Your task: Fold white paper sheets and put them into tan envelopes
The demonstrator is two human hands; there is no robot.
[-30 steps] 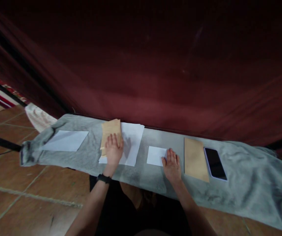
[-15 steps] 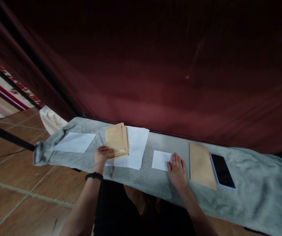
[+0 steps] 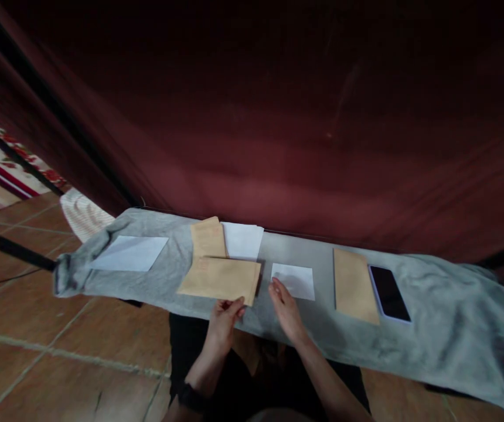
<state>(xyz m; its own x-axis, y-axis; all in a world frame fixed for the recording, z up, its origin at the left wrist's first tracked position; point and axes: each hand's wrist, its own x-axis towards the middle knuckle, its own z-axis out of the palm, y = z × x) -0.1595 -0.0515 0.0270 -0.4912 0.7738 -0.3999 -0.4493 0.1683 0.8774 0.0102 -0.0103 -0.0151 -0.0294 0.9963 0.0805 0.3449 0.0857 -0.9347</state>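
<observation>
My left hand pinches the lower edge of a brown envelope, which lies sideways over the front of the other brown envelopes and white sheets. My right hand holds nothing; its fingers are apart, beside the left edge of a small white paper. Whether the fingertips touch that paper is hard to tell. Further left lies another white sheet.
A single brown envelope and a dark-screened phone lie at the right on the grey cloth. Dark red fabric rises behind the cloth-covered surface. Tiled floor shows at the lower left.
My left hand has drawn a brown envelope off the pile, rightward and towards me, turning it sideways. My right hand has come off the small white paper and moved left.
</observation>
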